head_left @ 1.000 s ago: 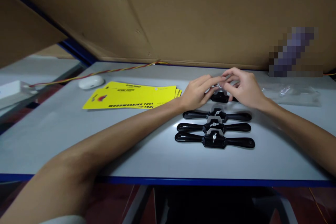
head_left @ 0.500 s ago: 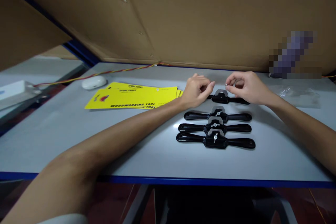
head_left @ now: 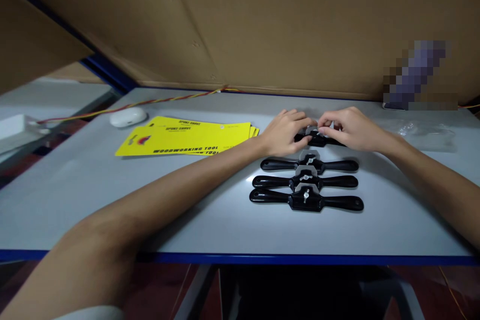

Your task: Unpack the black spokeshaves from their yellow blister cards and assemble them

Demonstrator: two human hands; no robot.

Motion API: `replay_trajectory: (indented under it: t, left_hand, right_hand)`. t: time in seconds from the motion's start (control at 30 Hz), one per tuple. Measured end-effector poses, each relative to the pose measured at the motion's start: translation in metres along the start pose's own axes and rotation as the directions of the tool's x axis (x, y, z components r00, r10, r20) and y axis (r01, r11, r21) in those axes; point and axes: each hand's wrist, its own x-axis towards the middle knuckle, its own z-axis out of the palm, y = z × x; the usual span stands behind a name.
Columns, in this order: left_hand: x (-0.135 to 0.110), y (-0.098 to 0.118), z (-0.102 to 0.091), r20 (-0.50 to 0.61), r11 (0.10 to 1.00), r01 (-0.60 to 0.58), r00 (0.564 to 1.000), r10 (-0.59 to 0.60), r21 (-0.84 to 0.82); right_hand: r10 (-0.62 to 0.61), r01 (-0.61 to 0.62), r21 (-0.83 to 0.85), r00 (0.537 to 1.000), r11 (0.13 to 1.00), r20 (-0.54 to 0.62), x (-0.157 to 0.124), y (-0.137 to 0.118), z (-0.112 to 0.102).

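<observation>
Several black spokeshaves lie in a row on the grey table [head_left: 75,195]. My left hand [head_left: 283,132] rests curled on the left handle of the farthest spokeshave [head_left: 317,139]. My right hand [head_left: 350,127] pinches a small metal part at the middle of that same tool, over its grey blade. Three more spokeshaves lie nearer to me: the second [head_left: 309,163], the third [head_left: 304,181] and the nearest [head_left: 305,201], each with a wing screw at its centre.
Yellow cards [head_left: 187,136] printed "woodworking tool" are stacked left of my hands. A white oval case [head_left: 128,116] lies beyond them beside a twisted red-yellow cable [head_left: 150,102]. Clear plastic bags [head_left: 423,132] lie at the right. A cardboard wall [head_left: 262,25] backs the table.
Half a second ago my hands were apart above the farthest spokeshave; now they have come together onto it, the right fingers lowered onto its middle.
</observation>
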Motion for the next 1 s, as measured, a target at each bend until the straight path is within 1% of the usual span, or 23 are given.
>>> replay_trajectory:
  t: [0.1, 0.2, 0.37, 0.7, 0.87, 1.0]
  left_hand:
    - [0.0, -0.001, 0.001, -0.005, 1.0, -0.014, 1.0, 0.014, -0.013]
    - [0.0, -0.002, 0.003, -0.034, 0.999, -0.04, 0.999, 0.038, -0.037]
    - [0.001, -0.003, 0.005, -0.065, 0.993, -0.086, 0.995, 0.081, -0.08]
    - [0.002, -0.004, 0.005, -0.069, 0.99, -0.09, 0.994, 0.083, -0.111]
    - [0.001, -0.004, 0.006, -0.069, 0.991, -0.091, 0.994, 0.085, -0.096]
    - [0.001, -0.004, 0.006, -0.077, 0.99, -0.096, 0.993, 0.089, -0.099]
  right_hand:
    - [-0.01, 0.01, -0.007, 1.0, 1.0, -0.009, 0.0, 0.0, 0.004]
    - [-0.016, 0.016, -0.014, 1.0, 1.0, -0.02, -0.001, -0.001, 0.007]
    - [-0.031, 0.03, -0.016, 1.0, 0.999, -0.007, -0.001, -0.004, 0.01]
    - [-0.06, 0.055, -0.083, 0.997, 0.995, -0.055, -0.001, -0.003, 0.015]
    - [-0.046, 0.035, -0.104, 0.993, 0.994, -0.106, 0.0, -0.003, 0.015]
    - [-0.038, 0.029, -0.093, 0.994, 0.995, -0.1, 0.0, -0.003, 0.014]
